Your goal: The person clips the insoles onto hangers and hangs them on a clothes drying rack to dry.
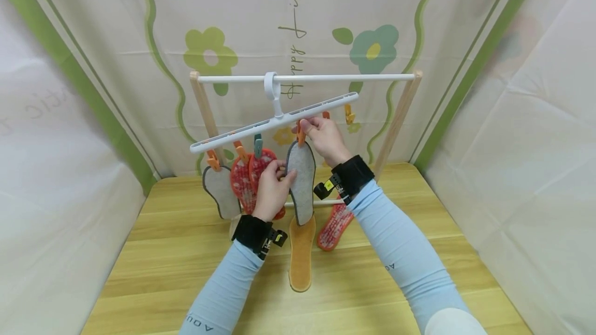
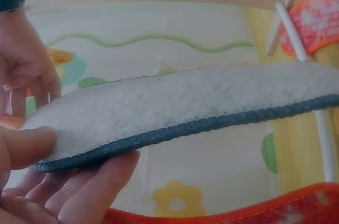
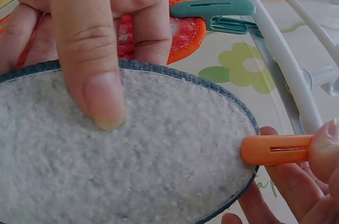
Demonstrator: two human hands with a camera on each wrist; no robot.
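At the far left of the white clip hanger (image 1: 274, 122), which hooks over the white rail (image 1: 307, 78) of the wooden drying rack (image 1: 205, 112) and tilts down to the left, we see a grey insole (image 1: 222, 190) dangling from an orange clip (image 1: 212, 160). Just beside it hang two red patterned insoles (image 1: 247, 180), one on an orange clip, one on a teal clip (image 1: 258, 146).

Next comes our left hand (image 1: 271, 190). Its thumb and fingers pinch the side edge of the grey felt insole (image 1: 301, 182) with the dark blue stitched rim; in the left wrist view the thumb (image 2: 26, 144) lies on the felt and the fingers (image 2: 90, 187) curl underneath. This insole hangs upright at the middle of the hanger, its rounded top end meeting an orange peg (image 3: 275, 150).

Our right hand (image 1: 326, 138) grips that peg just under the hanger bar, fingertips squeezing its far end; in the right wrist view the peg's tip overlaps the edge of the felt.

Below, on the wooden table (image 1: 186, 252), an orange-tan insole (image 1: 301, 252) lies flat, and to its right a red patterned one (image 1: 332, 226) lies near the rack's lower rail. Another orange clip (image 1: 348, 115) hangs free at the hanger's right end.
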